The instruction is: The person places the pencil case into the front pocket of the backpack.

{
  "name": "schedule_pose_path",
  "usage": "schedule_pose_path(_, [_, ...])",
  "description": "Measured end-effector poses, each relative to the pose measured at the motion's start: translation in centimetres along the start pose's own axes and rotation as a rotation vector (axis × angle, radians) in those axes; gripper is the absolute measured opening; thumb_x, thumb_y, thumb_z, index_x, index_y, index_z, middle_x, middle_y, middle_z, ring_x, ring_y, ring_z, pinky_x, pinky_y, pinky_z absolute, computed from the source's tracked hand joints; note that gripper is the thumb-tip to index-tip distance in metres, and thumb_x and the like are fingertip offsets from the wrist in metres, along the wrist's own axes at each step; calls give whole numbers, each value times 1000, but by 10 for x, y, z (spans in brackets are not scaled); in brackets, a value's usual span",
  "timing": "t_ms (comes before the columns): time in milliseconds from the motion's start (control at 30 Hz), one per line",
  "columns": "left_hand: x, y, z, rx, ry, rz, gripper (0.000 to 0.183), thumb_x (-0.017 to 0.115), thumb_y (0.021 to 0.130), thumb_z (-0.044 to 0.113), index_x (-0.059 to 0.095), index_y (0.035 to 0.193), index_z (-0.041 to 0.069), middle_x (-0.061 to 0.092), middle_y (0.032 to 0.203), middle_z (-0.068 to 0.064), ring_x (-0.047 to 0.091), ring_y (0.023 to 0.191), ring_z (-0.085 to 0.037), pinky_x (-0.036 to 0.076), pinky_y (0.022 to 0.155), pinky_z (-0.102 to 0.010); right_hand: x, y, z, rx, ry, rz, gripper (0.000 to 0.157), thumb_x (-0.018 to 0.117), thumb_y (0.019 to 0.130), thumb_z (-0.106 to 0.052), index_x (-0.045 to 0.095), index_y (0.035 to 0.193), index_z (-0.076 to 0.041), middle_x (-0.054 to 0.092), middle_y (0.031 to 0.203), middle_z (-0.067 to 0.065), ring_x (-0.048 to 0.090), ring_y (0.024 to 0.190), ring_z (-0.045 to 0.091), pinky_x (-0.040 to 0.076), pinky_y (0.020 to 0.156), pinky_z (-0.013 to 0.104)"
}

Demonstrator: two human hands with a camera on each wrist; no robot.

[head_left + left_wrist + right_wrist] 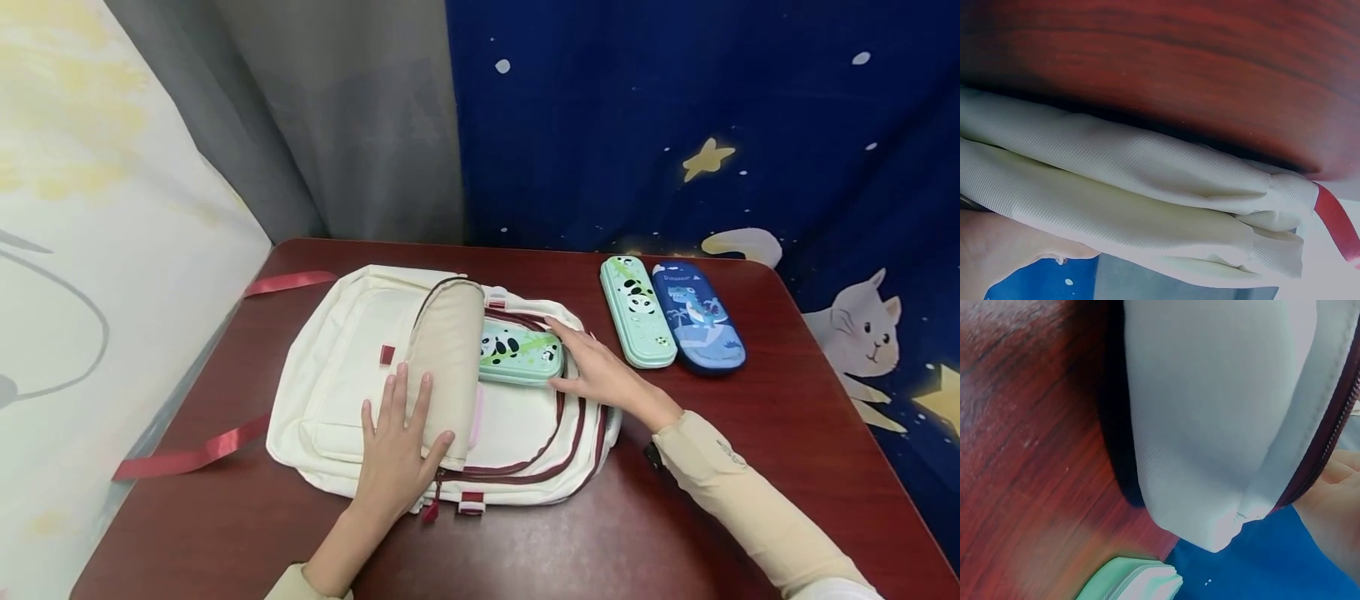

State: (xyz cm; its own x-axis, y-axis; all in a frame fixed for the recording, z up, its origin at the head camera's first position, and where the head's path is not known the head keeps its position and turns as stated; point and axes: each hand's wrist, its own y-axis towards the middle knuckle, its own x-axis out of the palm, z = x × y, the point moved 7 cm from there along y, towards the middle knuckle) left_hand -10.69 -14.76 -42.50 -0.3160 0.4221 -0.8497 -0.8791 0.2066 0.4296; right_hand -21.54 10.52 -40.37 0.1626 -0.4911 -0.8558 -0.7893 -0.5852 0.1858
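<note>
A cream backpack (348, 333) with dark red zips lies on the table. Its front flap (450, 358) is folded back to the left. My left hand (397, 450) rests on this flap, fingers straight and spread. Partly under the flap, in the unzipped front, lies a mint-green pencil case (522, 354) with pandas; its left end is hidden. At the case's right end is my right hand (603, 371), thumb and fingers spread apart at its two corners. The right wrist view shows the bag's side (1210, 412) and part of that hand (1335, 506).
Right of the bag, a second mint panda pencil case (637, 312) lies beside a blue dinosaur pencil case (699, 317). Red straps (198, 454) trail from the bag's left side. Curtains (570, 125) hang behind the dark red table (780, 450).
</note>
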Motion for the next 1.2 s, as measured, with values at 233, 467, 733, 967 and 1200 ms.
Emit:
schedule_pose_path(233, [0, -1, -1, 4, -12, -2, 73, 26, 93, 61, 23, 149, 14, 6, 155, -14, 11, 139, -33, 6, 100, -65, 9, 9, -4, -4, 9, -36, 90, 74, 80, -25, 19, 148, -7, 34, 144, 18, 34, 130, 30, 33, 100, 47])
schedule_pose_path(467, [1, -2, -1, -10, -14, -12, 73, 26, 93, 61, 21, 150, 15, 4, 155, -12, 10, 139, -33, 6, 100, -65, 15, 19, -7, -13, 27, -63, 92, 73, 81, -25, 15, 149, -6, 32, 145, 18, 32, 131, 30, 33, 101, 44])
schedule_pose_path(733, [0, 0, -1, 2, -12, -8, 74, 24, 93, 62, 22, 149, 15, 4, 155, -12, 8, 140, -32, 6, 100, -65, 17, 26, -11, -43, 55, -28, 93, 76, 78, -22, 17, 148, -3, 36, 142, 19, 36, 129, 30, 32, 101, 44])
schedule_pose_path(967, [-1, 0, -3, 3, -11, -1, 73, 25, 93, 62, 21, 149, 15, 4, 155, -12, 10, 139, -32, 7, 100, -65, 22, 39, -18, -68, 75, -18, 94, 77, 77, -21, 17, 147, 0, 42, 138, 22, 39, 127, 32, 33, 101, 43])
schedule_pose_path(1200, [-1, 0, -4, 2, -20, -18, 72, 28, 93, 61, 22, 149, 17, 3, 155, -10, 8, 140, -30, 7, 100, -65, 27, 46, -22, -59, 110, -5, 96, 79, 75, -18, 18, 146, 2, 44, 136, 22, 58, 99, 25, 46, 85, 38])
